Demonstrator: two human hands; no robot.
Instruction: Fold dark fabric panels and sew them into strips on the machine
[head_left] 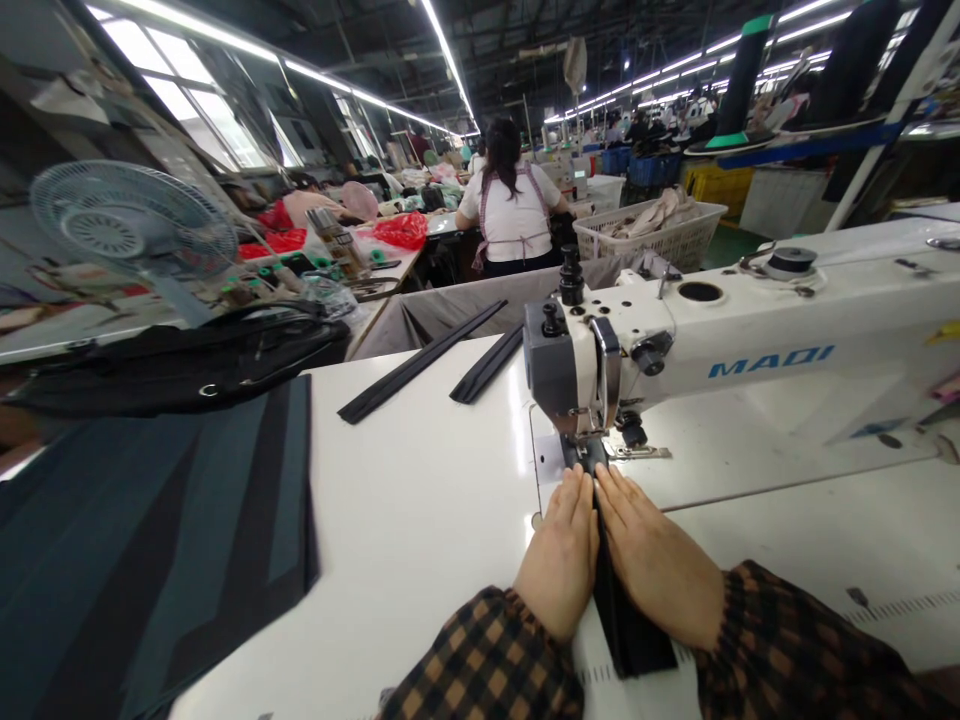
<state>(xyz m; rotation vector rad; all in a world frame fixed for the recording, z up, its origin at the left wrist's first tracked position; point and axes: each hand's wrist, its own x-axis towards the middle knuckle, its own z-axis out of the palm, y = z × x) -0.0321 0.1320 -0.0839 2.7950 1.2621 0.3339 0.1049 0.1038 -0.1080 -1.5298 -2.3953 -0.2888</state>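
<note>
Blk strip [637, 632] under L+R fingers [571, 495]

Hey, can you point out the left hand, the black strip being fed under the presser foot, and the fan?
Left hand [561, 548]: head view, back of the hand.
Black strip [632, 632]: head view, its near part.
Fan [112, 233]: head view, centre of its round guard.

The black strip [637, 640] beneath the sewing machine [780, 350] looks like matt cloth, as do the loose strips [424, 362] on the table [412, 520], whose white top is smooth and glossy. The machine's white body has a soft sheen; its front guard [608, 365] is shiny metal. The checked sleeves [487, 660] are matt cloth, the basket [660, 245] rigid plastic, the red bag [401, 230] shiny, crinkled plastic.
</note>
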